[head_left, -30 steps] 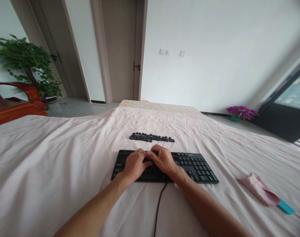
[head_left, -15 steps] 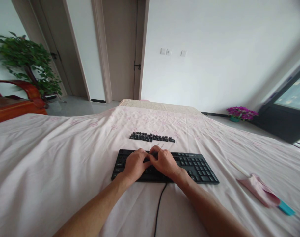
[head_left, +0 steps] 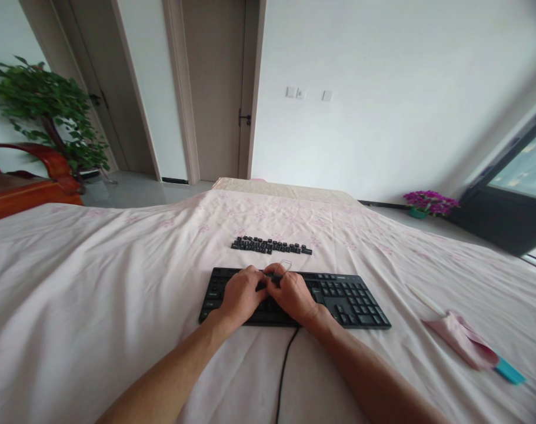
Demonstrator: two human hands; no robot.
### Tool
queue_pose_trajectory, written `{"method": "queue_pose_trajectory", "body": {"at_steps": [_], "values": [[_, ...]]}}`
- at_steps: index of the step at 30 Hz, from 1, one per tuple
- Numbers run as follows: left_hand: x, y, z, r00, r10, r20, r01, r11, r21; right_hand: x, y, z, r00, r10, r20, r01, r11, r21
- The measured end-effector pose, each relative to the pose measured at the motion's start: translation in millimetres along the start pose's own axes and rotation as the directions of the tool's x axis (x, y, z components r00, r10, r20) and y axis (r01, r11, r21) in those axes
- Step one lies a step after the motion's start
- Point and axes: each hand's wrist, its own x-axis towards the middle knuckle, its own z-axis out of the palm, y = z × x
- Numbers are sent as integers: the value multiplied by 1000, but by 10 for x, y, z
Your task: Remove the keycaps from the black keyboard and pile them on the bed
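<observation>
A black keyboard (head_left: 353, 297) lies on the pale pink flowered cloth (head_left: 162, 282) in front of me. My left hand (head_left: 242, 295) rests over its left half, fingers curled and pinched; whatever they grip is hidden. Right beside it, my right hand (head_left: 294, 294) is closed on a thin wire keycap puller (head_left: 286, 264), whose loop sticks out past the knuckles. The fingertips of both hands meet above the middle of the keyboard and cover the keys there. Loose black keycaps (head_left: 272, 245) lie in rows just beyond the keyboard.
The keyboard cable (head_left: 283, 368) runs toward me between my forearms. At right lies a pink cloth (head_left: 462, 341) around a white stick, with teal bristles (head_left: 510, 371) at one end. A wooden armchair (head_left: 51, 168) and a leafy plant (head_left: 47, 106) stand at left, purple flowers (head_left: 430, 201) at right.
My right hand has shifted slightly and its wire loop has tilted and moved a little toward me. The left hand stays nearly in place; keyboard and loose keycaps have not moved.
</observation>
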Motion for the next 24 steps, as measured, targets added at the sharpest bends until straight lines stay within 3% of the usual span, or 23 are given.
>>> {"method": "queue_pose_trajectory", "body": {"at_steps": [3,8,14,20,24], "values": [[-1,-4,1,1000,-1,-21,0,1000,-26,-22,30,6,1000,-3,-26,4,999,49],[-8,-37,-26,1000,-4,5,5,985,-173,-39,99,31,986,-3,-166,34,983,182],[6,-37,-62,996,-89,-5,84,959,-269,-32,74,-5,987,-78,-140,105,974,198],[48,-36,-92,980,-200,-14,180,910,-372,-68,-7,-106,964,-218,-150,219,976,-12],[53,-53,-75,976,-212,-50,173,893,-416,-52,-50,-151,970,-159,-184,139,983,-120]]}}
